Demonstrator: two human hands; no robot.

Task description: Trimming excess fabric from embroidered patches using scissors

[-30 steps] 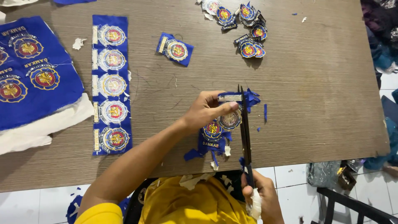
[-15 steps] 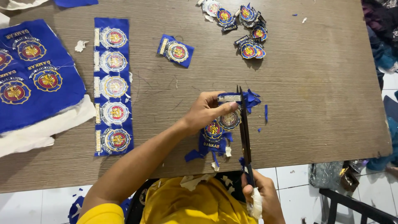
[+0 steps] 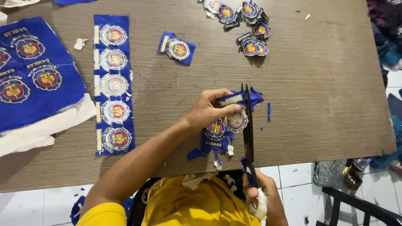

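My left hand (image 3: 208,111) pinches a piece of blue fabric (image 3: 234,100) with a round embroidered patch (image 3: 237,121) on it, above the table's near edge. My right hand (image 3: 261,196), below the table edge, grips the handles of long black scissors (image 3: 248,125). The blades point away from me and stand against the right side of the held fabric. Two more cut patches (image 3: 215,129) and blue scraps lie under my left hand.
A strip of blue fabric with several round patches (image 3: 114,83) lies to the left, a larger blue sheet (image 3: 35,79) further left. One single patch (image 3: 178,48) and a pile of cut patches (image 3: 247,25) lie at the far side of the wooden table (image 3: 326,83).
None beyond a slight shift of the scissors and fabric; both hands stay in place.
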